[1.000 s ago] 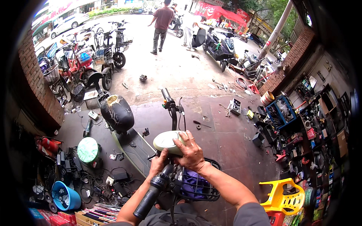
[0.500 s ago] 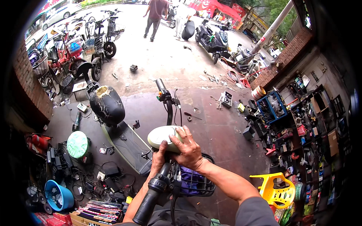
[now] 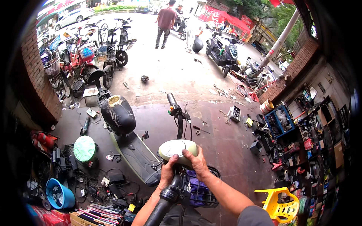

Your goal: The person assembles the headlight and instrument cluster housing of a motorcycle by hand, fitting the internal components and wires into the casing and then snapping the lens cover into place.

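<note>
A pale cream-green rounded headlight cover (image 3: pixel 174 148) sits at the middle of an electric scooter's handlebar (image 3: pixel 180 128). My left hand (image 3: pixel 168 171) grips its near left side, thumb on the rim. My right hand (image 3: pixel 197 164) is closed round its right side, thumb on top; the fingers underneath are hidden. Close below my left hand is the black handlebar grip (image 3: pixel 160 207). Under my right forearm is a black wire basket (image 3: pixel 214 196) with purple cloth (image 3: pixel 198 190) in it. The scooter's footboard (image 3: pixel 136 154) and torn black seat (image 3: pixel 120 120) stretch away to the left.
At left stand a green-topped bucket (image 3: pixel 85 147) and a blue tub (image 3: pixel 62 194) among cables. A yellow plastic stool (image 3: pixel 281 207) is at lower right, below crowded parts and a blue crate (image 3: pixel 279 120). A screwdriver (image 3: pixel 201 129) lies on the floor. People and parked scooters (image 3: pixel 222 52) are outside.
My right hand has shifted from lying spread over the cover's top to gripping its right side. My left hand stays on the cover. The whole view has tilted, so everything sits lower and further right.
</note>
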Available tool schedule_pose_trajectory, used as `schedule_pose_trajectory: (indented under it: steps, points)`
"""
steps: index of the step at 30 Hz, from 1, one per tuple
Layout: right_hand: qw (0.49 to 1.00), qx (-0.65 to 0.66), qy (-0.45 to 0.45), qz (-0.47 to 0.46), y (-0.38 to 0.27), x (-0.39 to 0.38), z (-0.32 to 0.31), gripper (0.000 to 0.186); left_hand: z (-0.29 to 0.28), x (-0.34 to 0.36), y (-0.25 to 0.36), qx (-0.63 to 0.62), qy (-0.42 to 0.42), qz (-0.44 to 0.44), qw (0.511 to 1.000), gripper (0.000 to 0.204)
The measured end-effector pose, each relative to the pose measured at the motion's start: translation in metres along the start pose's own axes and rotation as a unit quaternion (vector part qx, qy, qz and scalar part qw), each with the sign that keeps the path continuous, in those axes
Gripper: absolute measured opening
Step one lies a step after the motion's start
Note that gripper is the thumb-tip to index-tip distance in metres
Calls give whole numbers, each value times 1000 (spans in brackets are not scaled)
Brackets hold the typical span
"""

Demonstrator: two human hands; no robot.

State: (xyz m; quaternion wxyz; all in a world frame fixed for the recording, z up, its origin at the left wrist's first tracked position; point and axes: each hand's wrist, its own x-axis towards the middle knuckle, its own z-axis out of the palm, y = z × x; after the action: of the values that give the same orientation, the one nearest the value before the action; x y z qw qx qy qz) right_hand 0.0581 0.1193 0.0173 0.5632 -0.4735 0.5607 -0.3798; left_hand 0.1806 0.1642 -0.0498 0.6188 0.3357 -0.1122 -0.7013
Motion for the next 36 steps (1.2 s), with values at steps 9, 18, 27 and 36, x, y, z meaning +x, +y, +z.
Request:
schedule_pose_trajectory:
  steps: [9,18,27,36]
  points:
    - [992,124,26,-4,3,0,13,69,10,-5,14,-51,-4,-10,999,54]
    - [991,108,57,-47,15,2,19,64,11,-7,16,-102,0,-5,995,52]
    - [992,40,94,-80,21,7,18,75,18,-12,25,-79,5,-1,997,41]
    - [994,37,66,-80,19,6,15,74,6,-10,11,-44,9,11,999,57]
